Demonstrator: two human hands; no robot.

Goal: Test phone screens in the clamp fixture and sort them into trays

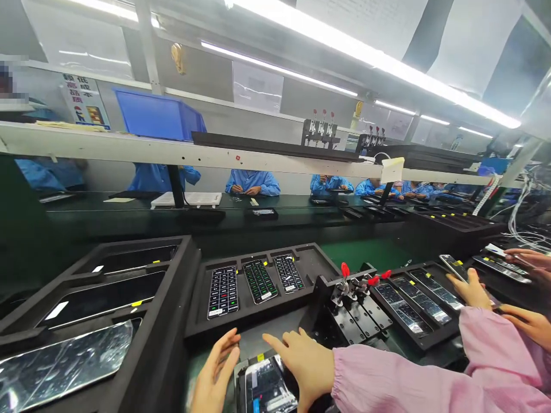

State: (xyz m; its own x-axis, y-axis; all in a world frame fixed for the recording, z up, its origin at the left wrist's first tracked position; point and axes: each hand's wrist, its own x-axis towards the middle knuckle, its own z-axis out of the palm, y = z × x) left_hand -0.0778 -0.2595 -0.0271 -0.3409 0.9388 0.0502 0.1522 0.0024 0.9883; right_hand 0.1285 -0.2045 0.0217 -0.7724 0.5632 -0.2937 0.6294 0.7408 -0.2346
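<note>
My left hand (217, 373) is at the bottom middle, fingers apart and curved, with nothing in it. To its right, my right hand (307, 361) reaches in from a pink sleeve, index finger stretched out and thumb low beside a phone-like device (267, 387). That device has a dark, glossy face, a yellow tab at its top and a small blue mark. It lies between my hands, its lower edge cut off by the frame. Just beyond, a black foam tray (258, 315) bears several phones with lit screens, one of them a phone with green rows (260, 281).
A black clamp fixture (357, 315) with red-tipped levers stands right of the tray. Foam trays with phones lie left (172, 287) and right (424, 344). A co-worker's hand (473, 289) holds a phone at right. A shelf (258, 160) crosses above the bench.
</note>
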